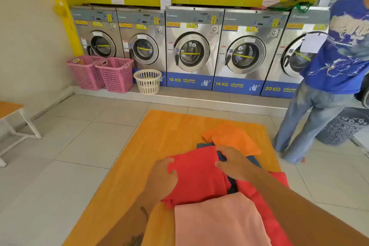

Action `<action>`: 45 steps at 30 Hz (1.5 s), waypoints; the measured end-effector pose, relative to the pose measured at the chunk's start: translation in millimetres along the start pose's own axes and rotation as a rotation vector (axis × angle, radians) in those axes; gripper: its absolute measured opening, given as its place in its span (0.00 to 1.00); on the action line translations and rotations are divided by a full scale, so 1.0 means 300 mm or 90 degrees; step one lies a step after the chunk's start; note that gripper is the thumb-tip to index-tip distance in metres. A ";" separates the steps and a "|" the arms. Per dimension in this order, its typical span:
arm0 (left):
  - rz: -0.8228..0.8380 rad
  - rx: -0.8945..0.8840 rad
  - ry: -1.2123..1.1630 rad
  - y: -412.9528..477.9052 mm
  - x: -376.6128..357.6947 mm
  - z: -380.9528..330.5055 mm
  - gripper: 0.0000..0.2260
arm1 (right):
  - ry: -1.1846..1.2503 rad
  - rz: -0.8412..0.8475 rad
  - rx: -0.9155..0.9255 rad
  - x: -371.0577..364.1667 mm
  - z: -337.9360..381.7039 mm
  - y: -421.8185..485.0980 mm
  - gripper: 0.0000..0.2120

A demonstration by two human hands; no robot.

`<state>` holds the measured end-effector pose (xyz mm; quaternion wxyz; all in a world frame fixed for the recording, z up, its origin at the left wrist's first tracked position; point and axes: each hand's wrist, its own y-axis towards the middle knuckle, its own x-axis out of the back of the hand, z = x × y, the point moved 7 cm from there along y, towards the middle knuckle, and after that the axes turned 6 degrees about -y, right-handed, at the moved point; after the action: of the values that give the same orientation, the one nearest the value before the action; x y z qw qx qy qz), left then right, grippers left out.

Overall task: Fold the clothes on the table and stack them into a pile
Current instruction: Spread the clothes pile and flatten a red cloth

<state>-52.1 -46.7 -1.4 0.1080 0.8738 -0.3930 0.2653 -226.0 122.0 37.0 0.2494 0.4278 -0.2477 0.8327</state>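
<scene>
On the orange table lies a red garment, partly folded. My left hand grips its left edge. My right hand rests on its upper right corner, fingers spread over the cloth and a dark blue garment beneath. A folded orange piece sits just beyond, toward the far right of the table. A pale pink garment lies nearest me, overlapping the red one. More red cloth spreads under my right forearm.
A person in a blue shirt and jeans stands at the table's right, beside a dark basket. Washing machines line the far wall. Two pink baskets and a white one stand on the floor. A bench is at left.
</scene>
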 end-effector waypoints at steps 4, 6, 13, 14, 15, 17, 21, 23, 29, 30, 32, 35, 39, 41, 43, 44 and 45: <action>0.116 0.061 0.013 0.019 -0.087 0.175 0.26 | -0.037 0.027 -0.177 -0.142 -0.105 0.021 0.33; 0.158 0.075 0.040 0.055 -0.113 0.238 0.30 | -0.033 0.023 -0.241 -0.191 -0.129 0.042 0.36; 0.177 0.091 0.034 0.149 -0.180 0.272 0.36 | 0.030 -0.016 -0.293 -0.267 -0.080 0.076 0.42; 0.175 0.085 0.022 0.154 -0.187 0.273 0.36 | 0.048 -0.021 -0.302 -0.268 -0.076 0.074 0.41; 0.171 0.079 0.001 0.158 -0.191 0.275 0.35 | 0.077 -0.029 -0.311 -0.269 -0.073 0.073 0.40; 0.170 0.065 -0.053 0.170 -0.195 0.270 0.34 | 0.151 -0.057 -0.322 -0.265 -0.058 0.075 0.39; 0.189 0.044 -0.176 0.216 -0.174 0.250 0.31 | 0.263 -0.103 -0.325 -0.263 0.009 0.110 0.34; 0.181 0.043 -0.228 0.257 -0.122 0.248 0.30 | 0.285 -0.136 -0.302 -0.255 0.052 0.145 0.33; 0.062 -0.019 -0.216 0.468 0.161 0.279 0.27 | 0.315 -0.139 -0.211 -0.265 0.172 0.328 0.31; 0.037 -0.042 -0.192 0.517 0.206 0.279 0.26 | 0.323 -0.140 -0.203 -0.271 0.184 0.372 0.31; 0.007 -0.076 -0.145 0.616 0.263 0.269 0.25 | 0.331 -0.147 -0.200 -0.287 0.204 0.471 0.30; -0.021 -0.116 -0.085 0.772 0.293 0.255 0.24 | 0.323 -0.177 -0.197 -0.302 0.222 0.640 0.30; -0.044 -0.173 -0.045 0.983 0.284 0.244 0.24 | 0.282 -0.224 -0.185 -0.253 0.213 0.863 0.29; -0.045 -0.189 -0.028 1.072 0.258 0.244 0.24 | 0.213 -0.232 -0.190 -0.216 0.194 0.951 0.30; -0.010 -0.170 0.036 1.146 0.208 0.285 0.26 | 0.096 -0.164 -0.219 -0.220 0.162 1.021 0.34; 0.025 -0.149 0.091 1.169 0.175 0.321 0.27 | 0.035 -0.113 -0.243 -0.240 0.139 1.042 0.37; 0.062 -0.126 0.153 1.181 0.143 0.365 0.29 | -0.014 -0.065 -0.263 -0.268 0.117 1.051 0.39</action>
<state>-250.5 -353.8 -76.5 0.2270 0.8006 -0.4435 0.3327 -362.3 -153.7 -75.0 0.3709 0.3883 -0.3939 0.7460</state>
